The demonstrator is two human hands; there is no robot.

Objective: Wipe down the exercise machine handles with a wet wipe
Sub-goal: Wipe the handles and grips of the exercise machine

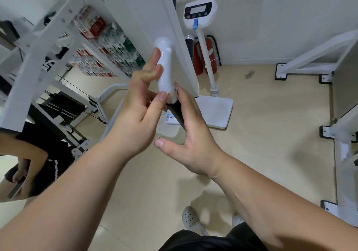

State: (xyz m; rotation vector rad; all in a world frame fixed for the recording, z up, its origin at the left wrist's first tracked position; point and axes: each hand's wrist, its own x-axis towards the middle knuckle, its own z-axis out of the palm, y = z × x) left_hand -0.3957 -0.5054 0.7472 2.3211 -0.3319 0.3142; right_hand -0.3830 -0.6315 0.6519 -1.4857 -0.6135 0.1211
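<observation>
1. Pinching the wet wipe point(164, 69) with my left hand point(135, 113), I press my thumb on its lower end and lay two fingers along its left side; it looks wrapped round the upper part of the handle point(177, 115).
2. My right hand point(191, 136) is released: the fingers lie fairly straight against the far side of the black handle, one fingertip touches the wipe's lower edge, and the thumb is spread wide and apart from the bar.
3. The handle slants up from between my hands, black below and white where the wipe covers it, just in front of a white upright panel point(155, 14).
4. Behind the panel stands a white scale point(197, 12) on a pole. Its dark display panel carries small marks, too blurred for me to read.
5. Beside the scale's pole there is a red fire extinguisher point(209, 57).
6. On the left, stacked packs point(100, 28) carry red and green labels; the print is too smeared to read.
7. A small packet point(171, 120) with blue and red print lies on the floor by the scale's base, also unreadable.
8. My white clogs point(190, 219) show at the bottom.
</observation>
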